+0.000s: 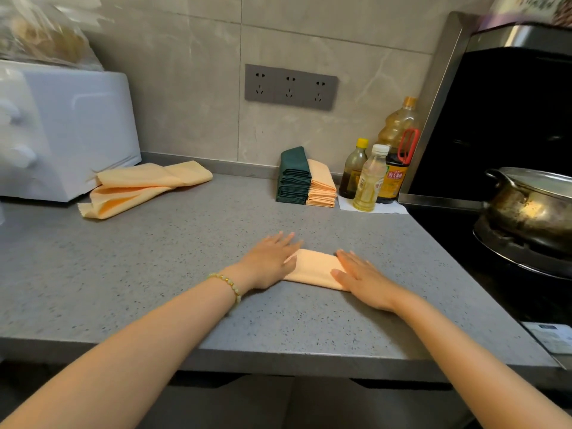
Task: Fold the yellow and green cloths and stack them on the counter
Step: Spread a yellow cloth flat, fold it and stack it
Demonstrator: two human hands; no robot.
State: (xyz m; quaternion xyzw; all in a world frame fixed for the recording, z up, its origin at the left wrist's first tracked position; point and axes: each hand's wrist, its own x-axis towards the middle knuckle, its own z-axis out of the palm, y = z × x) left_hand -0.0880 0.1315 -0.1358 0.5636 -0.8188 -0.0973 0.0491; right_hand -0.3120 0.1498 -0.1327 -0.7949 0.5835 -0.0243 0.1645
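Note:
A folded yellow cloth point(315, 269) lies flat on the grey counter point(154, 274) in front of me. My left hand point(269, 261) presses palm-down on its left end, and my right hand point(362, 278) presses flat on its right end, fingers spread. Neither hand grips anything. At the back stand a stack of folded green cloths point(294, 178) and, touching it on the right, a stack of folded yellow cloths point(322, 188). Loose yellow cloths point(139, 187) lie crumpled at the back left.
A white appliance point(62, 128) sits at the left beside the loose cloths. Three oil and sauce bottles point(374, 174) stand right of the stacks. A stove with a metal pot point(532, 205) borders the counter's right edge. A socket panel point(291, 86) is on the wall.

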